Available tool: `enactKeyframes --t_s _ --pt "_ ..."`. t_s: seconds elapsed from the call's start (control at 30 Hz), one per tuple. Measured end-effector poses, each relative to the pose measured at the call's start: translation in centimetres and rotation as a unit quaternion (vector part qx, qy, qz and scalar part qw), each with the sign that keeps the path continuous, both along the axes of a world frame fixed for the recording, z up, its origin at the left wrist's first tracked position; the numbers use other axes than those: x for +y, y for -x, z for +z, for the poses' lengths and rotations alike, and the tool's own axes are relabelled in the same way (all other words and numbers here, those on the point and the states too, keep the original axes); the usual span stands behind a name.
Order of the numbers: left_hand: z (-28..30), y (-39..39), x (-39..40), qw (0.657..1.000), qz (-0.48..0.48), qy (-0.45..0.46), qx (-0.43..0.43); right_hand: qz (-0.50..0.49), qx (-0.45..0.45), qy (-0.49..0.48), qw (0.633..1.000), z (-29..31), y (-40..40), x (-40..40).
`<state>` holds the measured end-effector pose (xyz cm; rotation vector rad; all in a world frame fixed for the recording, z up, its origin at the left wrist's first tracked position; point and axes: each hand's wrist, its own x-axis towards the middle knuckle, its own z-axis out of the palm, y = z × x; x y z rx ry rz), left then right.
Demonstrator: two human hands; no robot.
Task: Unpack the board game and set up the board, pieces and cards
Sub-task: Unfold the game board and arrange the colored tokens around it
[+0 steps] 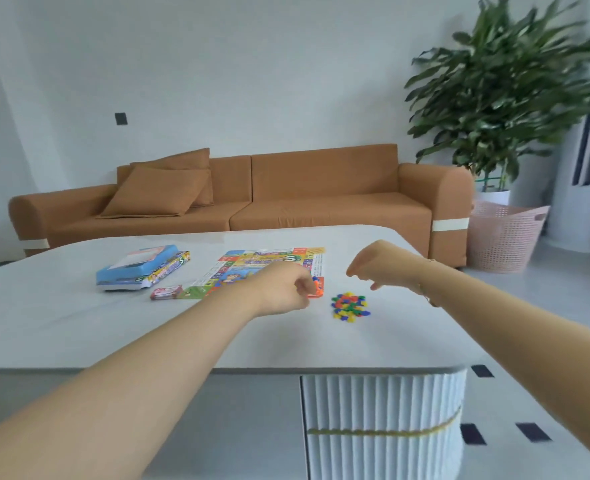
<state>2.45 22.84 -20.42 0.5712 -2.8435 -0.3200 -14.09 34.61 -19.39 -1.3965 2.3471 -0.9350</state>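
**pixelmeeple:** Living room shot: white wall, orange sofa with two cushions behind a big white table. Leafy potted plant in the right corner with a pink laundry basket on the floor next to it. Can't see inside the basket tbh.

**dicegoblin:** Where's the game stuff?

**pixelmeeple:** Game board is unfolded flat mid-table, long side running left to right, far edge toward the sofa. Left of it there's the blue game box, lying flat with its long axis angled from near-left to far-right. It looks like two halves stacked a bit offset. Can't tell what's in it from this angle. A small pink card pack lies just off the board's near-left corner, long side roughly parallel to the board edge.

**dicegoblin:** And the pieces?

**pixelmeeple:** Little heap of plastic pieces, red, blue, yellow and green, loose on the table just right of the board's near-right corner.

**dicegoblin:** Hands?

**pixelmeeple:** Left hand is over that near-right corner, fingers curled in, pinching something small with orange and blue showing at the fingertips. It's blurry, so can't say exactly what. Right hand hangs above the table just behind the heap, fingers drooping loose, holding nothing. Bracelet on that wrist.
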Motion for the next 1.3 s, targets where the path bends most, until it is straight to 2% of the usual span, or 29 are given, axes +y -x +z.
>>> enactKeyframes --t_s 0.17,0.33,0.4,0.5,0.57,0.63,0.7,0.87,1.0,1.17,1.3 --pt "-2.6 1.9 -1.8 0.993 -0.102 0.066 -0.005 -0.067 -0.028 0.058 0.996 -3.2 1.7 -0.3" --pt "-4.4 2.5 -1.8 0.979 -0.138 0.146 0.040 -0.048 0.014 0.008 0.999 -5.5 2.6 -1.1" --pt "-4.0 3.1 -2.1 0.978 -0.147 0.132 0.070 -0.033 0.017 0.013 0.999 -5.4 3.7 -1.5" --pt "-3.2 4.3 -3.1 0.984 -0.147 0.069 0.074 -0.001 0.003 -0.039 0.999 -4.6 4.5 -2.4" --pt "-3.5 5.1 -3.1 0.986 -0.143 0.037 0.071 0.015 -0.048 -0.048 0.998 -4.9 4.8 -2.3" --pt "-3.6 4.8 -2.6 0.987 -0.139 0.009 0.076 0.012 -0.143 0.024 0.989 -5.1 4.5 -1.6" --pt "-4.1 4.6 -2.6 0.981 -0.137 -0.070 0.117 -0.018 -0.206 0.068 0.976 -5.2 5.0 -1.3" --pt "-6.1 4.3 -3.1 0.969 -0.121 -0.145 0.160 -0.063 -0.107 0.081 0.989 -7.2 3.9 -1.2" --pt "-6.2 5.0 -2.8 0.970 -0.106 -0.131 0.173 -0.069 -0.014 0.075 0.995 -7.0 4.1 -1.8" --pt "-6.2 5.0 -2.4 0.977 -0.101 -0.123 0.140 -0.105 -0.044 0.101 0.988 -7.4 4.0 -1.2" --pt "-6.0 5.1 -2.5 0.978 -0.076 -0.143 0.132 -0.102 -0.051 0.081 0.990 -7.3 4.1 -1.4"
